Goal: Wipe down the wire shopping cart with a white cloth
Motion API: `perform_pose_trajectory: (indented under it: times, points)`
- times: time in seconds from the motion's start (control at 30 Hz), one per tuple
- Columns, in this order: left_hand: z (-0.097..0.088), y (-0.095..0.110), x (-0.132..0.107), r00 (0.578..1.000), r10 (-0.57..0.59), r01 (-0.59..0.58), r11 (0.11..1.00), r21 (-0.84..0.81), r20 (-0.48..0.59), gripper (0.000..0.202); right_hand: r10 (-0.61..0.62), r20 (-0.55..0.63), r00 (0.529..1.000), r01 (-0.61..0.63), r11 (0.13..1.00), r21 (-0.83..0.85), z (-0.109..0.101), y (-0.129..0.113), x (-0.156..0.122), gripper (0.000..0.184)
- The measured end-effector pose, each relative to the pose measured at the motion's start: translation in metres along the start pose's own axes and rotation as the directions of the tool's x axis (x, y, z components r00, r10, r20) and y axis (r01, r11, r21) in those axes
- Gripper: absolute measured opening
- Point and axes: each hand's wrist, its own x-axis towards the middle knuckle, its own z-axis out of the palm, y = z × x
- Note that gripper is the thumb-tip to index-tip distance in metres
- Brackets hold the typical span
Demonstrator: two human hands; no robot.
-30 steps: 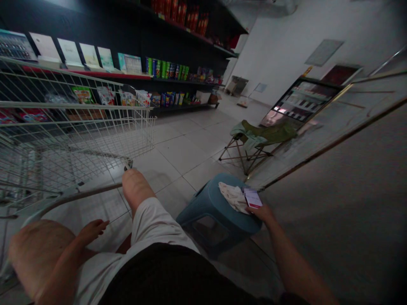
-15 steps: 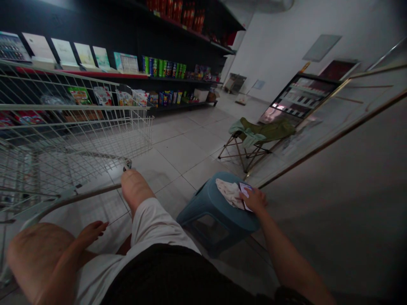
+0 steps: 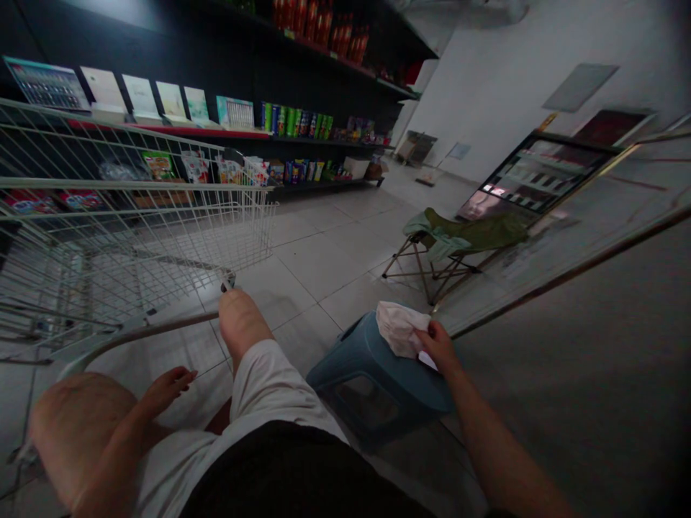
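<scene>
I am seated, with my bare knees and white shorts low in view. My right hand (image 3: 440, 347) reaches out to a blue plastic stool (image 3: 378, 388) at my right side. Its fingers are pinched on a crumpled white cloth (image 3: 398, 327), which is raised a little off the stool's seat. A pale sliver of a phone (image 3: 430, 361) shows under the hand on the seat. My left hand (image 3: 168, 385) lies on my left thigh with its fingers stretched out and holds nothing.
A wire shopping cart (image 3: 134, 237) stands close at the front left, my right knee near its frame. Dark shelves of goods (image 3: 281, 122) line the left wall. A folding chair (image 3: 448, 244) with green cloth stands behind the stool. A slanted panel (image 3: 583, 302) fills the right.
One second ago my right hand held a lit phone above the stool. It laid the phone on the seat, then took hold of the white cloth and lifted it. My left hand stayed put.
</scene>
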Motion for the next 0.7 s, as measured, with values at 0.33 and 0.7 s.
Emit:
perform_pose_trajectory:
  times: [0.33,0.7]
  points:
    - [0.021,0.147,-0.031,0.851,0.504,-0.516,0.856,-0.047,-0.149,0.073,-0.607,0.326,0.725,0.419,0.764,0.490,0.025,-0.194,-0.028,0.022]
    - [-0.002,0.226,-0.059,0.859,0.340,-0.511,0.613,-0.603,-0.383,0.031,-0.696,0.510,0.505,0.212,0.673,0.708,0.127,-0.357,-0.035,0.043]
